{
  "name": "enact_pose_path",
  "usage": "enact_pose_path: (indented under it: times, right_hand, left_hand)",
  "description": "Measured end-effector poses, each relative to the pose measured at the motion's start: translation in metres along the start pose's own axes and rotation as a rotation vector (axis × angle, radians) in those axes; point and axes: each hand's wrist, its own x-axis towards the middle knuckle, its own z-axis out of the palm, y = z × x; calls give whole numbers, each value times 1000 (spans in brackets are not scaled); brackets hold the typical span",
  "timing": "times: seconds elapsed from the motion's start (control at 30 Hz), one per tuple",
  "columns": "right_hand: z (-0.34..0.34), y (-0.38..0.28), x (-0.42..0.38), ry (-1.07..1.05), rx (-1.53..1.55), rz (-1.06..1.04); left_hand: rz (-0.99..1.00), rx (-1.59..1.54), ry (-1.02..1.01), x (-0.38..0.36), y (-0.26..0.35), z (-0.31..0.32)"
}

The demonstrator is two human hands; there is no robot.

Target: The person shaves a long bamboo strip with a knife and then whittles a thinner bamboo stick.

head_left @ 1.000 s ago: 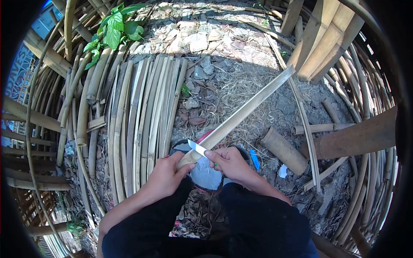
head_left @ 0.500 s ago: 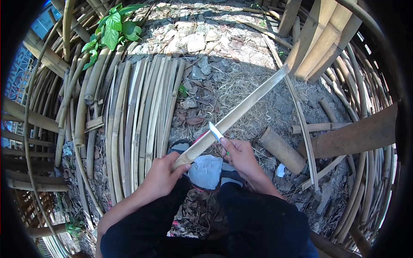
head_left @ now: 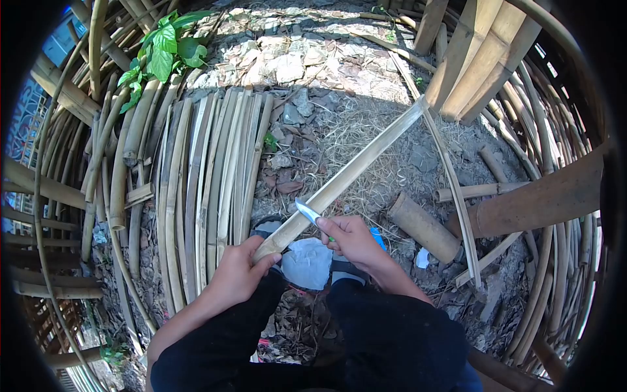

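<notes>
LH (head_left: 234, 273) clsd on bamboo strip (head_left: 353, 170), RH (head_left: 356, 242) on knife (head_left: 309, 213).

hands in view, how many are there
2: the left hand grips the near end of the split bamboo strip; the right hand holds the knife, blade over the strip.

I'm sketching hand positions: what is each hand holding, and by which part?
The left grip holds the bamboo strip by its near end; the right grip holds the knife by its mostly hidden handle.
</notes>
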Motion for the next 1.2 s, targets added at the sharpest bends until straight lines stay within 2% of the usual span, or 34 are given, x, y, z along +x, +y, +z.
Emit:
enact_pose_path:
  times: [0.23, 0.3, 0.43, 0.53, 0.6, 0.73, 0.8, 0.93, 1.0, 1.1, 1.2]
  right_hand:
    - [-13, -3, 5, -2, -12, -26]
    - [-40, -10, 12, 172, 110, 14]
    - [-72, -11, 19, 197, 124, 32]
    - [-46, -10, 10, 130, 142, 60]
    - [-19, 2, 4, -69, 81, 39]
    - [19, 17, -3, -245, -8, 18]
    - [18, 15, -1, -216, -108, -67]
    - [14, 18, -1, -217, -140, -77]
    - [14, 15, -4, -124, -186, -146]
    - [10, 14, -2, -119, -198, -144]
    - [-7, 23, 11, -15, -23, -161]
  left_hand:
    - [-17, 21, 4, -1, 3, -2]
    - [-4, 27, 14, -2, -2, -1]
    - [-28, 17, 0, -2, -5, -3]
    - [-43, -26, -14, 2, -2, 1]
    - [-60, -48, -13, 3, -2, 0]
    - [-93, -95, 16, 3, 1, -1]
    - [-87, -123, 28, 3, -1, -2]
    - [-78, -105, 17, 2, 2, -3]
    - [-86, -107, 10, 2, 3, -3]
    - [-77, -94, 14, 2, 4, -4]
    - [-112, -101, 15, 0, 0, -5]
